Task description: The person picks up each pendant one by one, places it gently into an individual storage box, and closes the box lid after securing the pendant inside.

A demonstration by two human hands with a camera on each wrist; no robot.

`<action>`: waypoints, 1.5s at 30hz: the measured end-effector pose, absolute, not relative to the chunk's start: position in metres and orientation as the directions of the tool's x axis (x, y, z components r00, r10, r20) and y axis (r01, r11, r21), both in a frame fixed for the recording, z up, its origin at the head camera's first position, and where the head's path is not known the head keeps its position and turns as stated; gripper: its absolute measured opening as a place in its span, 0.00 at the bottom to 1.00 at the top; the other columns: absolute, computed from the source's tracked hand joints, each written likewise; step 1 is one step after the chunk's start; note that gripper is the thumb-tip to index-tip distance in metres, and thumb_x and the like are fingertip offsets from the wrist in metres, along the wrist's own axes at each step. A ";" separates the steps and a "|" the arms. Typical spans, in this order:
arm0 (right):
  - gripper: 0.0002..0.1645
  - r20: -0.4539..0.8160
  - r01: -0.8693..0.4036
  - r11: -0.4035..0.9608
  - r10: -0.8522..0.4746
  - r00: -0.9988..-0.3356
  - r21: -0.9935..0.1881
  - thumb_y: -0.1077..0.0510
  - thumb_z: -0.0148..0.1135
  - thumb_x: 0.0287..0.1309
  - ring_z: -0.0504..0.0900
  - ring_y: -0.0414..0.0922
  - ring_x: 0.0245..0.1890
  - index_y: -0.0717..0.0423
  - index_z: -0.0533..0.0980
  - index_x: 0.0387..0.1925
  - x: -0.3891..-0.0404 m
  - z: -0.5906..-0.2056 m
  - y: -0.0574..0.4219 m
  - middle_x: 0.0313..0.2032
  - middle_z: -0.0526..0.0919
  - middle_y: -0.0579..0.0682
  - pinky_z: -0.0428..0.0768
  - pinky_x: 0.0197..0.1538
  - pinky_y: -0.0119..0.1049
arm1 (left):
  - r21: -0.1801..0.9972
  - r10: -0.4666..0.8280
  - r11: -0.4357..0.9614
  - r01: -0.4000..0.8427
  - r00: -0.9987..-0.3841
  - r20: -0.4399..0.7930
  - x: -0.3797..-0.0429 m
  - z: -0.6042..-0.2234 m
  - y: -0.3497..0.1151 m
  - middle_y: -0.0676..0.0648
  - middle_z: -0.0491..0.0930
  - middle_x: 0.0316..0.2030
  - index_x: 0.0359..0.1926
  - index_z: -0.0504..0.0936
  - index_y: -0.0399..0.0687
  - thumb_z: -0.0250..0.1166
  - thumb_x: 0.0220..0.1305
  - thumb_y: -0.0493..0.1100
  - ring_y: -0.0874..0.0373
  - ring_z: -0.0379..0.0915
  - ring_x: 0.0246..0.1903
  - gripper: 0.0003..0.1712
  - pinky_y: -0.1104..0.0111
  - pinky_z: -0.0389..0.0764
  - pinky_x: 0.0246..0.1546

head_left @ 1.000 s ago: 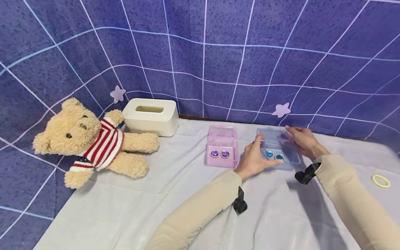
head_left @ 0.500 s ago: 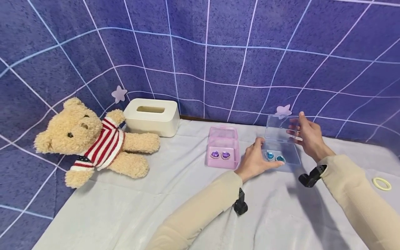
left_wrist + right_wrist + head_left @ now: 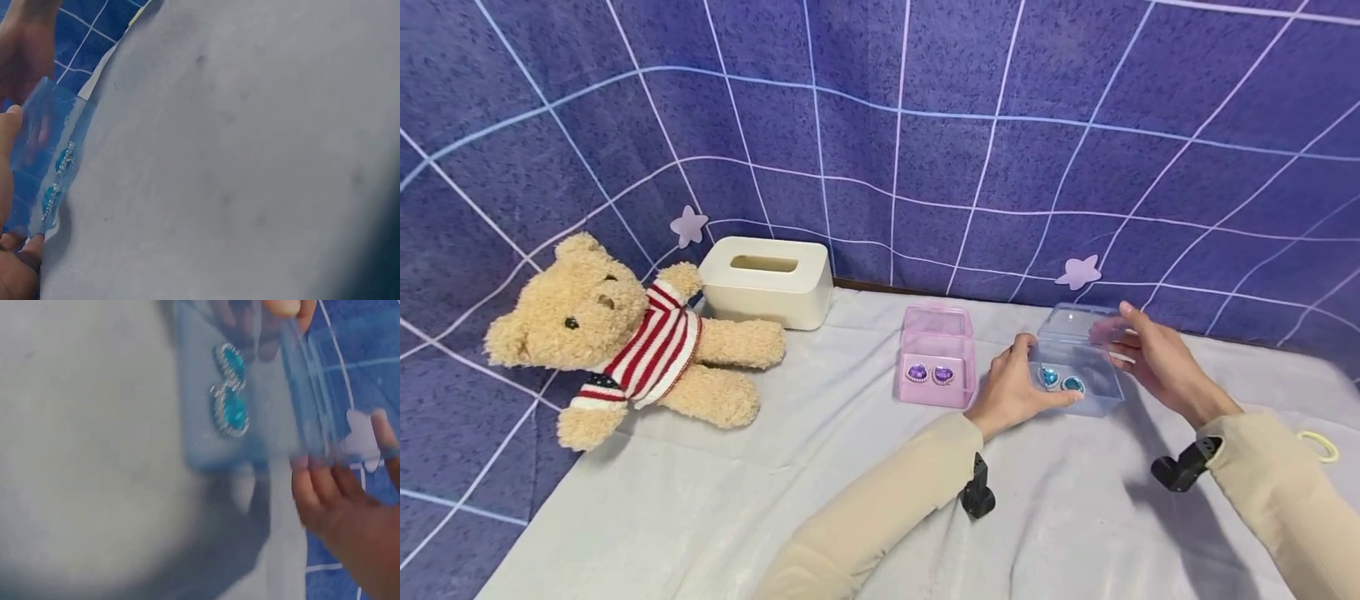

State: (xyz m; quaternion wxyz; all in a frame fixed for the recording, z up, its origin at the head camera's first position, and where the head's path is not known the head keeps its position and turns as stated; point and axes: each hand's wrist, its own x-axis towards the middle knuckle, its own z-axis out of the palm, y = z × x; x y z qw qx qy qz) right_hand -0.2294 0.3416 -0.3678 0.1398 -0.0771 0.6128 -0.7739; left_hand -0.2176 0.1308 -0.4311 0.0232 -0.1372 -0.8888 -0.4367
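In the head view, a clear blue plastic box (image 3: 1093, 382) stands on the white cloth, its lid (image 3: 1067, 323) raised and leaning back. Two blue gems (image 3: 1049, 377) rimmed with small clear stones lie inside. My left hand (image 3: 1011, 390) grips the box's left side, thumb along the front and fingers at the back. Beside the lid's right edge is my right hand (image 3: 1161, 358), its fingers loosely extended and partly seen through the plastic. The right wrist view shows this hand's fingers (image 3: 322, 484) at the box's hinge side and both gems (image 3: 234, 412).
Left of the blue box stands an open pink box (image 3: 936, 396) with two purple gems. A cream tissue box (image 3: 767, 283) and a teddy bear (image 3: 625, 333) in a striped sweater are further left. A yellow ring (image 3: 1326, 446) lies partly behind the right sleeve.
The blue box's lid has swung up to upright, then tilted back. My right hand first held the lid's edge, then loosened and shifted right. The left hand has stayed on the box.
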 end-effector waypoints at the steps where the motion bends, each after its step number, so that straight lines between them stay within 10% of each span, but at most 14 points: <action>1: 0.21 -0.026 0.116 -0.227 -0.365 -0.931 -0.967 0.53 0.42 0.75 0.85 0.40 0.46 0.57 0.81 0.44 -0.228 -0.371 0.344 0.44 0.87 0.48 0.82 0.49 0.28 | 0.765 0.226 0.586 0.268 -0.960 0.164 -0.218 -0.431 0.130 0.51 0.79 0.49 0.60 0.65 0.58 0.77 0.36 0.69 0.60 0.78 0.48 0.51 0.72 0.80 0.45; 7: 0.22 0.082 0.053 -0.227 -0.546 -0.834 -0.972 0.70 0.37 0.72 0.77 0.35 0.58 0.63 0.71 0.61 -0.218 -0.386 0.360 0.59 0.78 0.45 0.77 0.59 0.29 | 0.751 0.232 0.590 0.297 -0.953 0.194 -0.220 -0.430 0.129 0.52 0.78 0.50 0.62 0.62 0.60 0.77 0.37 0.68 0.59 0.77 0.49 0.53 0.72 0.80 0.45; 20: 0.38 0.059 -0.129 0.147 -0.405 -0.913 -0.981 0.79 0.60 0.52 0.66 0.21 0.62 0.73 0.60 0.66 -0.206 -0.403 0.365 0.71 0.63 0.41 0.68 0.62 0.17 | 0.735 0.364 0.577 0.355 -0.918 0.158 -0.222 -0.426 0.128 0.54 0.68 0.65 0.71 0.57 0.72 0.64 0.50 0.75 0.55 0.68 0.63 0.50 0.56 0.74 0.60; 32: 0.33 -0.062 0.035 0.102 -0.272 -0.960 -0.994 0.66 0.58 0.64 0.68 0.27 0.54 0.57 0.63 0.69 -0.193 -0.410 0.349 0.64 0.65 0.35 0.74 0.37 0.18 | 0.748 0.379 0.549 0.372 -0.909 0.174 -0.222 -0.430 0.126 0.53 0.69 0.64 0.70 0.59 0.69 0.66 0.54 0.68 0.55 0.69 0.62 0.44 0.57 0.74 0.60; 39: 0.33 0.028 -0.016 -0.045 -0.291 -0.956 -0.999 0.72 0.55 0.63 0.70 0.25 0.59 0.65 0.60 0.69 -0.189 -0.416 0.347 0.65 0.66 0.37 0.75 0.54 0.16 | 0.749 0.370 0.549 0.371 -0.911 0.180 -0.220 -0.429 0.129 0.51 0.69 0.65 0.70 0.60 0.65 0.67 0.54 0.66 0.56 0.68 0.63 0.46 0.57 0.72 0.62; 45: 0.31 0.086 -0.151 0.323 -0.208 -0.974 -0.934 0.62 0.61 0.63 0.70 0.23 0.58 0.61 0.66 0.67 -0.185 -0.411 0.345 0.63 0.72 0.37 0.69 0.55 0.13 | 0.733 0.317 0.581 0.354 -0.928 0.197 -0.203 -0.410 0.132 0.43 0.60 0.70 0.72 0.58 0.59 0.71 0.54 0.60 0.48 0.66 0.65 0.48 0.59 0.72 0.63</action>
